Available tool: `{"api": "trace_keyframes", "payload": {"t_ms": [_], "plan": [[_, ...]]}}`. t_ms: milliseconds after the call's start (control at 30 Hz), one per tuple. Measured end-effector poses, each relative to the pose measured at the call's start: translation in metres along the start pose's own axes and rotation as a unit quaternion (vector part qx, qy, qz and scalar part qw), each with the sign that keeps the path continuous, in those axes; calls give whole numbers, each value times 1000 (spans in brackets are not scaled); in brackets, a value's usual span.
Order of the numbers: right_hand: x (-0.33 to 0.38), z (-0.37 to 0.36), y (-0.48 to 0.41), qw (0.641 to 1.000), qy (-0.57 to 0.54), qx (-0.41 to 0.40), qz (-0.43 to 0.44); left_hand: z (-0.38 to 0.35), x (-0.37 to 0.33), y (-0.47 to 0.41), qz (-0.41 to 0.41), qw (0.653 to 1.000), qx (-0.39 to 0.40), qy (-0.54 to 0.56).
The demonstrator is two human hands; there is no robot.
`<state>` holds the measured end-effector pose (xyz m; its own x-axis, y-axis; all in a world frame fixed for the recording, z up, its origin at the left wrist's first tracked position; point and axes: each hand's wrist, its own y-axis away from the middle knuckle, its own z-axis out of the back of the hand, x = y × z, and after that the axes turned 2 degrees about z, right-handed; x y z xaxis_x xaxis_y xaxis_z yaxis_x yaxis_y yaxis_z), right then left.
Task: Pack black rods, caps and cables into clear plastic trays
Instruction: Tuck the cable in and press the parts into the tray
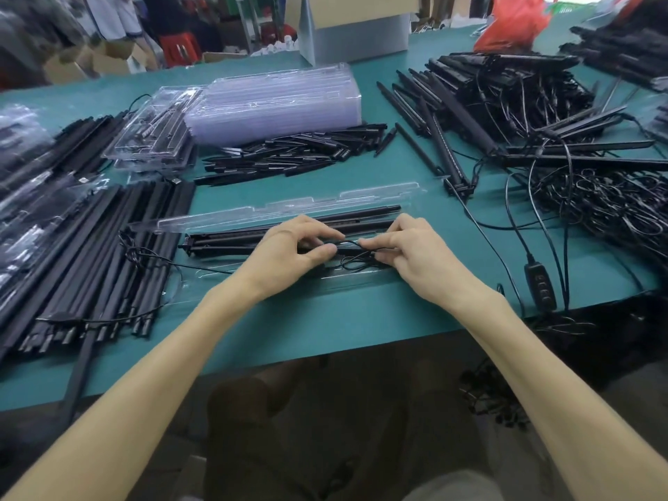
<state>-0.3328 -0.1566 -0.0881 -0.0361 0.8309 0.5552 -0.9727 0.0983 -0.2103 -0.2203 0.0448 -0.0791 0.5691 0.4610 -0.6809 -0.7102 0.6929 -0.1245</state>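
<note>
A clear plastic tray lies open on the green table in front of me. Black rods rest lengthwise inside it. A thin black cable loops over the rods near their right half. My left hand pinches the cable between thumb and fingers. My right hand pinches the same cable just to the right, fingertips almost touching the left hand's. A loose tail of cable trails off the tray's left end.
A stack of empty clear trays stands behind, with a pile of black caps in front of it. Rods lie bundled at the left. Rods and tangled cables crowd the right; a controller sits near the edge.
</note>
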Motion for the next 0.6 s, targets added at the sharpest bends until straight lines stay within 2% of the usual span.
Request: {"api": "trace_keyframes", "payload": {"t_ms": [67,167,300,500,600], "plan": [[0,1,1,1000,0,4,0,9,2,0,-12,999,-39,1],[-1,2,0,1000,13,15,1,24,11,-3,-31,994,-86,-60],[0,1,-1,1000,25,15,0,38,27,-1,-28,995,-55,-76],[-2,1,1,1000,19,10,-10,39,37,2,-55,987,-138,-59],[-2,1,0,999,22,14,-20,44,42,3,-5,995,-94,-33]]}}
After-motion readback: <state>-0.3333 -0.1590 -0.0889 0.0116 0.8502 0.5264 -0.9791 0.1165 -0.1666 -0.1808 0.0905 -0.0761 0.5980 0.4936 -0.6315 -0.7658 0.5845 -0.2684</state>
